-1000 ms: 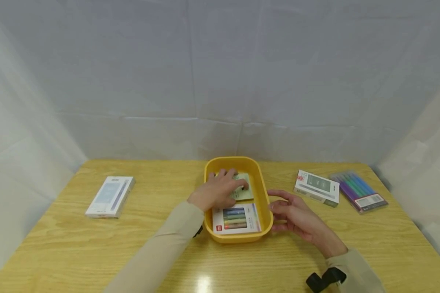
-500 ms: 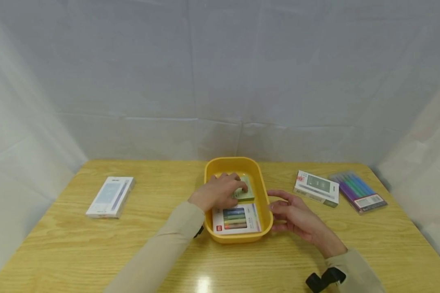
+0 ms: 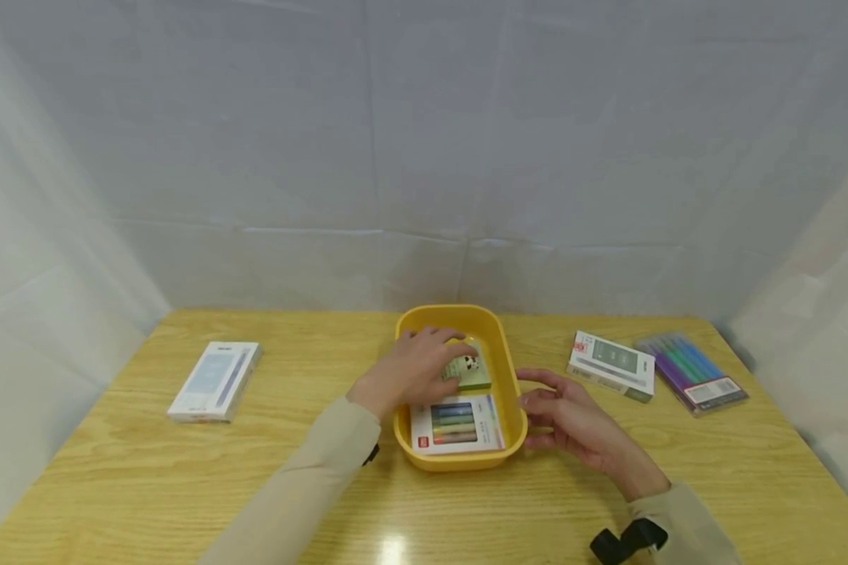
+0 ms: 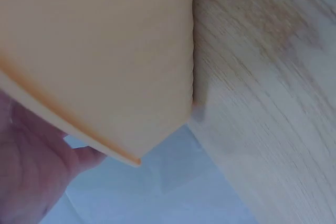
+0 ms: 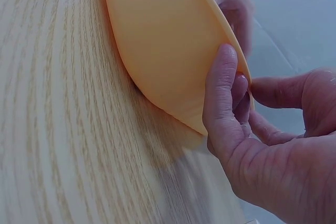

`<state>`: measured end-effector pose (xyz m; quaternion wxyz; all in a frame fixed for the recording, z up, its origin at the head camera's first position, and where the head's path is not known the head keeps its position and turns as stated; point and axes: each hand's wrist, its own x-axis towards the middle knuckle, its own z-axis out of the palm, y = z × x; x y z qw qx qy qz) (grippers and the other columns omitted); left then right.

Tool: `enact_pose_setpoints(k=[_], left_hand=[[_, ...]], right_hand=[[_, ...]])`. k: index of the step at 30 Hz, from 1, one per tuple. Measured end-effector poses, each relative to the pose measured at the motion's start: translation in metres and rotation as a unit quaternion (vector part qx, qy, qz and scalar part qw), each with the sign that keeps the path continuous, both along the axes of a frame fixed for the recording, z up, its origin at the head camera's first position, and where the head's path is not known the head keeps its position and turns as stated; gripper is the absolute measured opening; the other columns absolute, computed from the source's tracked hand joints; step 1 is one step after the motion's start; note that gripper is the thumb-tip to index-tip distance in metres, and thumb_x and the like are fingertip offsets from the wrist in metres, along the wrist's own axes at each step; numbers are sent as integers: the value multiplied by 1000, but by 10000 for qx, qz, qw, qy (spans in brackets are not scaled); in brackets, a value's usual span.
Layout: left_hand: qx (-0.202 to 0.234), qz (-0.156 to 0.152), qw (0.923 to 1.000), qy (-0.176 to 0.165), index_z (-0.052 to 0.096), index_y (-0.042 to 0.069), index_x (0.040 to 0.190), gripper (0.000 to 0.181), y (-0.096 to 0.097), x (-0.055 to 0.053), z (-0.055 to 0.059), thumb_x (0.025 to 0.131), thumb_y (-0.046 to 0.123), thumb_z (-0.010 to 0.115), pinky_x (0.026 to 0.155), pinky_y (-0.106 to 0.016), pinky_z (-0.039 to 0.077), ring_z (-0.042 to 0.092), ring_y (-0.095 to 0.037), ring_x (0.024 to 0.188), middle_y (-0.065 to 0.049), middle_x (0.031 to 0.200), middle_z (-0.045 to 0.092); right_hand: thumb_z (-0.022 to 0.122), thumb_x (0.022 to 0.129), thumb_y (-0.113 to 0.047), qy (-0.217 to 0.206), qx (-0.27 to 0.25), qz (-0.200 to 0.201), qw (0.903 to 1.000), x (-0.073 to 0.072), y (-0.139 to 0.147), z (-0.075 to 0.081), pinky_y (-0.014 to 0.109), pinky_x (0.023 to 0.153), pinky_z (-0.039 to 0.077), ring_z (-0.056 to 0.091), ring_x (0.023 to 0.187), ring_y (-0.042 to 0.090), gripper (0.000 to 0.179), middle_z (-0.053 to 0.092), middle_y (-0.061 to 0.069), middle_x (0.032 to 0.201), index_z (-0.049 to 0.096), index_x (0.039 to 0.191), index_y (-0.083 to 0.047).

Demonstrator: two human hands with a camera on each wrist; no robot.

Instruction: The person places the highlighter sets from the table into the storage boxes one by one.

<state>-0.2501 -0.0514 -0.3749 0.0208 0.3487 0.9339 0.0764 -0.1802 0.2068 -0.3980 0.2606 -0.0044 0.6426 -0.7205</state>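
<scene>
A yellow plastic basket (image 3: 459, 464) stands in the middle of the table. In its near half lies a white box of coloured sticks (image 3: 455, 424) with a window. Behind that lies a small green block (image 3: 472, 380) with a cow picture, partly covered by my left hand (image 3: 413, 369). The left fingers are spread and loosely bent over the block, not gripping it. My right hand (image 3: 572, 420) is at the basket's right side. In the right wrist view, its fingertips (image 5: 227, 59) touch the outer wall and rim, loosely bent.
A white box with a blue panel (image 3: 214, 381) lies at the left of the table. To the right are a white-and-green box (image 3: 611, 366) and a clear pack of coloured pens (image 3: 694, 372). A pale sheet (image 3: 424, 157) hangs behind.
The green block has settled lower in the basket. My left hand has loosened from it and drawn slightly left, showing more of the cow picture. The right hand has stayed at the basket's side.
</scene>
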Motion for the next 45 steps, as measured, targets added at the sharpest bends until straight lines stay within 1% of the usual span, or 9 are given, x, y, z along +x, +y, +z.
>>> enact_pose_setpoints(k=[4,6,11,14,17,26,32,38,45], left_hand=[[-30,-76,9987,508,60,31,142,45,-3,4,2,98,37,65,111,-62,39,48,-32,141,-4,155,51],[-96,-88,9963,852,60,32,142,45,-4,6,2,98,41,65,112,-64,38,47,-31,142,-3,155,51],[-226,-79,9842,1752,60,32,142,49,-9,11,2,96,49,64,112,-65,38,47,-31,143,-1,154,52],[-209,-21,9769,2129,61,32,141,52,-13,13,2,94,54,64,109,-65,40,47,-32,142,-1,153,54],[-115,56,9725,2327,61,33,140,54,-16,14,1,92,57,65,108,-66,41,47,-36,142,-2,152,55],[269,234,9653,2589,62,32,139,57,-30,17,-2,90,60,65,106,-69,40,47,-38,140,-1,152,54],[363,427,9652,2553,61,31,141,58,-41,20,-2,89,58,65,107,-70,39,47,-38,141,-1,154,53],[494,586,9636,2562,61,31,141,58,-52,22,-5,89,57,66,106,-71,39,48,-41,141,-2,152,55],[584,705,9620,2573,59,31,143,61,-63,24,-7,89,61,66,107,-72,38,47,-43,141,-4,152,56]], right_hand=[[57,103,-14,-16,29,-1,10000,0,0,0,31,73,63,71,97,19,65,68,6,113,24,158,-5],[57,103,-15,-11,38,7,10000,0,0,0,32,73,63,71,97,19,65,68,6,113,24,159,-5],[57,104,-16,12,38,36,10000,1,0,0,32,73,63,71,98,19,66,68,6,115,23,159,-5],[57,104,-15,19,7,38,10000,1,0,0,31,73,63,71,97,19,66,68,6,114,23,159,-5],[57,103,-14,11,-26,26,10000,1,0,0,31,72,63,71,96,18,66,68,5,112,23,159,-5],[58,103,-14,-27,10,-27,10000,0,0,0,31,73,63,71,96,18,65,68,6,113,25,158,-5],[58,103,-14,-57,4,-2,10000,0,0,0,32,74,63,71,96,18,66,68,6,111,24,159,-4],[58,103,-14,-67,-39,0,10000,-1,0,-1,31,74,63,71,95,18,67,68,6,111,23,159,-4],[58,102,-14,-90,-51,-15,9999,-1,0,-2,32,75,63,71,95,18,66,68,6,110,25,159,-4]])
